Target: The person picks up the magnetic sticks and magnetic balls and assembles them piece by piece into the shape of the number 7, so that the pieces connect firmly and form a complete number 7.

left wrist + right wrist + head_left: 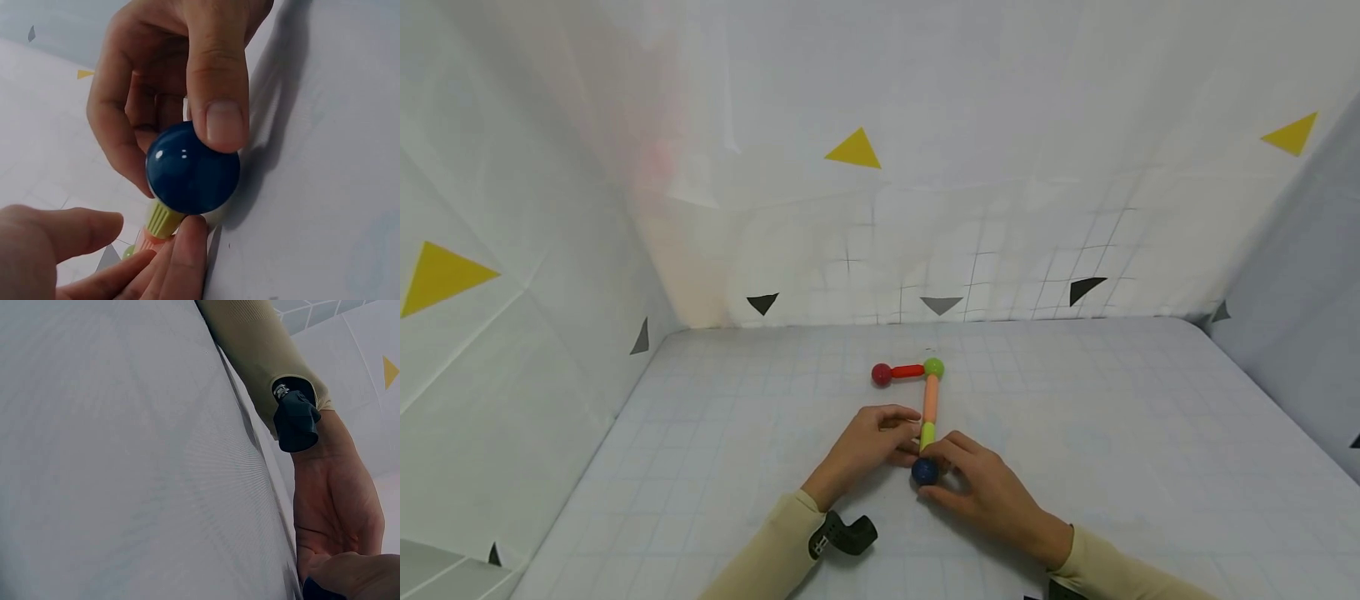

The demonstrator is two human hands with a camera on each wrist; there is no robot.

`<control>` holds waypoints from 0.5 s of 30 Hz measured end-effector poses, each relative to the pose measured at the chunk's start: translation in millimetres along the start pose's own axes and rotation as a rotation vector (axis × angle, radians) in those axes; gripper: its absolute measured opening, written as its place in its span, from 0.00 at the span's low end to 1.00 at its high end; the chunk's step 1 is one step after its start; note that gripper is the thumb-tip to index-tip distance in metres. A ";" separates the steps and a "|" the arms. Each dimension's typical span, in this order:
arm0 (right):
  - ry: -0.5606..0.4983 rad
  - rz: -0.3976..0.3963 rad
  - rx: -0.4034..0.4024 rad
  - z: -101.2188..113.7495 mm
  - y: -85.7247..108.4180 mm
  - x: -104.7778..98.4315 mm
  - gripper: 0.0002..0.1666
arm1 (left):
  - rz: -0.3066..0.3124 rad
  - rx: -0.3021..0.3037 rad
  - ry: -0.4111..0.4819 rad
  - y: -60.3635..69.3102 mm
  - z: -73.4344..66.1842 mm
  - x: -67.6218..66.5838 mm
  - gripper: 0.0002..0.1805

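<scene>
A dark blue ball [925,472] is at the near end of a chain of toy balls and rods on the table. My right hand [988,487] pinches it between thumb and forefinger. A yellow-green rod [927,435] meets the ball, followed by a salmon rod [931,398], a green ball [933,367], a red rod [907,371] and a dark red ball [882,374]. My left hand [867,443] lies left of the yellow-green rod. In the left wrist view its fingers reach beside the rod under the blue ball [192,169], with the thumb apart.
The white gridded table [737,417] runs back to a white wall [1000,83] bearing yellow and dark triangles. More white walls stand at left and right. A black wrist camera [850,535] sits on the left sleeve.
</scene>
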State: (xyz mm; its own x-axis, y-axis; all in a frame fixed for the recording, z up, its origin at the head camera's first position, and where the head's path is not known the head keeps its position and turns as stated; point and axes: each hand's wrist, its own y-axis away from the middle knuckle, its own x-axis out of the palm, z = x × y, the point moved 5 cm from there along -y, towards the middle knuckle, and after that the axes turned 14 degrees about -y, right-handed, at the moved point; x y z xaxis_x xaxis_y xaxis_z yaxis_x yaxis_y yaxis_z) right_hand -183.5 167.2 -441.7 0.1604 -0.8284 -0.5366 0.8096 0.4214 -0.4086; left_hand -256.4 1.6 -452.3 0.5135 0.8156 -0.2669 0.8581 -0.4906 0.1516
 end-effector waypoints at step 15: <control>0.020 0.024 0.036 0.4 -1.1 -1.9 0.24 | -0.104 0.073 -0.212 2.4 -10.7 -0.9 0.16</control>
